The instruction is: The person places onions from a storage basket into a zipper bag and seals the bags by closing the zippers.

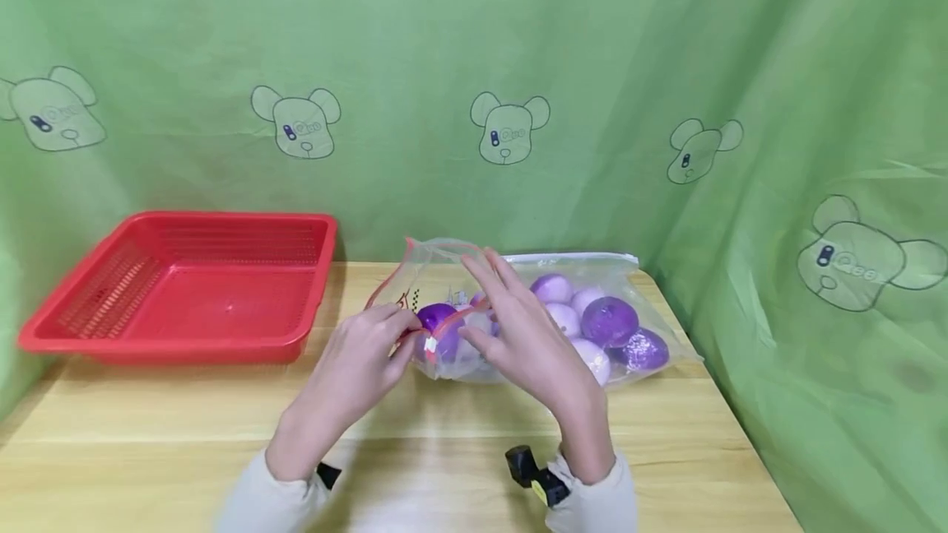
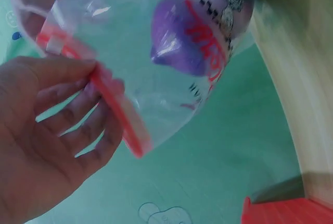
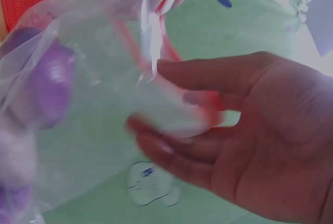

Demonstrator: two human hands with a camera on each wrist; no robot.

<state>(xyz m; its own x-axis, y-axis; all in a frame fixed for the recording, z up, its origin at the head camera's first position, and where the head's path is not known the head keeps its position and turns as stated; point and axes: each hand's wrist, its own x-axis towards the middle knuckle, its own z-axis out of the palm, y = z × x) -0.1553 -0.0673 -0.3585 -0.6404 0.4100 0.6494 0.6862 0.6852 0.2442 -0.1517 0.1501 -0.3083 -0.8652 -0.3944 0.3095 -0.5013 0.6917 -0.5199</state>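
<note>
A clear plastic zip bag [image 1: 437,252] with a red zip edge lies on the table, its mouth toward the left. Several rounded purple and pale lilac pieces [image 1: 610,322] are inside clear plastic; one purple piece [image 2: 177,36] has a pointed tip. My left hand [image 1: 363,356] pinches the red zip edge [image 2: 122,112] between thumb and fingers, near a white slider [image 1: 430,345]. My right hand [image 1: 529,336] is at the bag's mouth, thumb and fingers spread apart. In the right wrist view its thumb touches the edge and the bag's rim passes between thumb and fingers.
A red plastic basket [image 1: 230,307] with slotted sides stands on the left of the wooden table [image 1: 415,451]. A white strip [image 1: 570,257] runs along the clear plastic's far side. Green cloth [image 1: 415,31] printed with bear heads hangs behind and at the right.
</note>
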